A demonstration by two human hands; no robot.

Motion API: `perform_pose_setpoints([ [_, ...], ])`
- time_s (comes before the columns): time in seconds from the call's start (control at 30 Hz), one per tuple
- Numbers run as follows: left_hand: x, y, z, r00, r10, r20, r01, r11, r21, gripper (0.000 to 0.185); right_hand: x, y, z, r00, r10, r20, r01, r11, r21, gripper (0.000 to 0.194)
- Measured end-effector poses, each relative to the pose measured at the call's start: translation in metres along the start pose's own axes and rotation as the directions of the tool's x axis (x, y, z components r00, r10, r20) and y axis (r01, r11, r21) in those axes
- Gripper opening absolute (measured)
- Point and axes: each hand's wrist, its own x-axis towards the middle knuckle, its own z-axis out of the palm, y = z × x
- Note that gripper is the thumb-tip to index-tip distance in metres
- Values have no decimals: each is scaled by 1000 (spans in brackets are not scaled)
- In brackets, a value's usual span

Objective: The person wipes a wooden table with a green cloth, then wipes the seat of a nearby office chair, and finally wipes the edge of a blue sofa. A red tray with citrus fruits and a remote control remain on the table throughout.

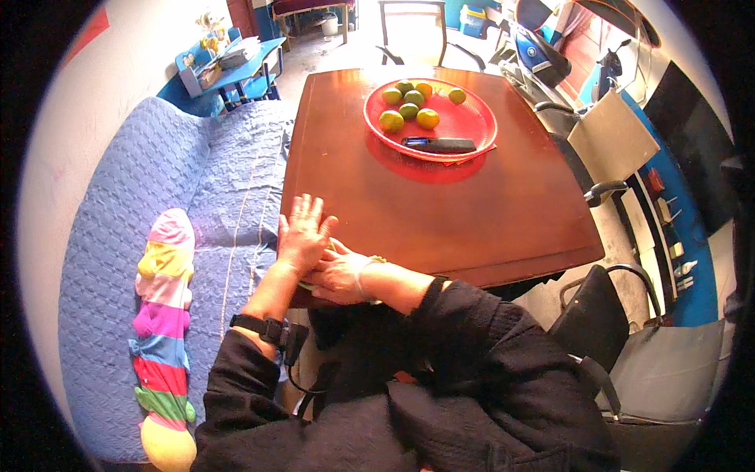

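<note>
My left hand (305, 233) lies palm down near the left edge of the brown wooden table (424, 206), its fingers spread and pointing away from me. My right hand (342, 276) rests at the table's near left corner, close beside the left wrist, and partly covers a light green item (308, 285), perhaps a cloth. Most of that item is hidden under the hands. Farther back on the table stands a red plastic basket (373, 131) with several green and yellow-orange citrus fruits (409, 111) and a black remote control (451, 145) in it.
On the left is a sofa (236, 194) with a blue quilted cover and a striped, multicoloured plush toy (165, 348). Chairs (613, 138) stand along the right side, with another chair (413, 32) at the far end. Behind are a small blue desk (250, 65) and a motor scooter (537, 53).
</note>
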Motion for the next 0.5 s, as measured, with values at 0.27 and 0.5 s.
perform_pose_setpoints([
  [0.27, 17, 76, 19, 959, 243, 144, -244, 970, -10, 72, -126, 52, -41, 930, 364, 43, -362, 931, -55, 61],
  [0.5, 30, 170, 60, 958, 213, 190, -223, 974, 29, 85, -237, 101, -73, 610, 785, -105, -788, 588, -184, 57],
])
